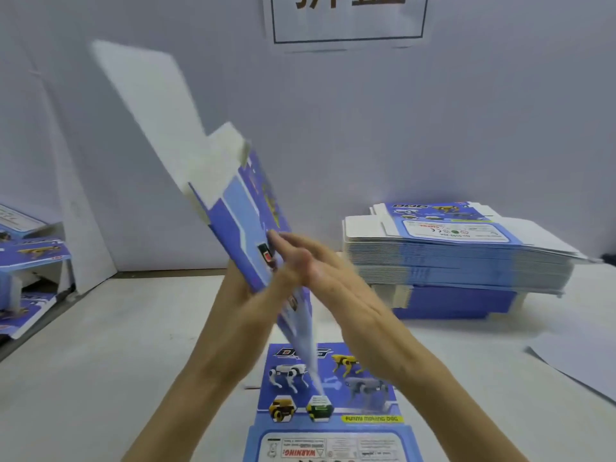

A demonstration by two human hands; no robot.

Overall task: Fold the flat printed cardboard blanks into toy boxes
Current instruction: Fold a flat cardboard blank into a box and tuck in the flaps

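Over mid-table, toward the near edge, one printed cardboard blank [233, 208] is up in the air, tilted, with its white flaps pointing at the far-left wall and its lower tip hanging just above a second blank [336, 411] that lies flat, print up, at the table's [116, 345] near edge. Right hand [320, 271]: fingers straight and together, laid flat against the printed face, pressing rather than pinching. Left hand [238, 288]: comes up behind the panel and backs it, but the fingers are hidden by the cardboard, so I can't tell whether they grip or only support. Motion blur is heavy. My read is that this is the opening step: the blank is flat or barely popped, with both hands squeezing across it to break the creases and square it into a sleeve. No flap looks tucked yet. The next move needs the hands pushing opposite edges toward each other so the tube opens, then the end flaps folded in and the tuck tab seated. It also needs some clearance from the flat blank below. The supply stack of blanks [456, 261] sits at the far-right side of the table, well apart. Finished boxes [30, 261] are piled at the left edge. A loose white sheet [573, 365] lies at the right edge.
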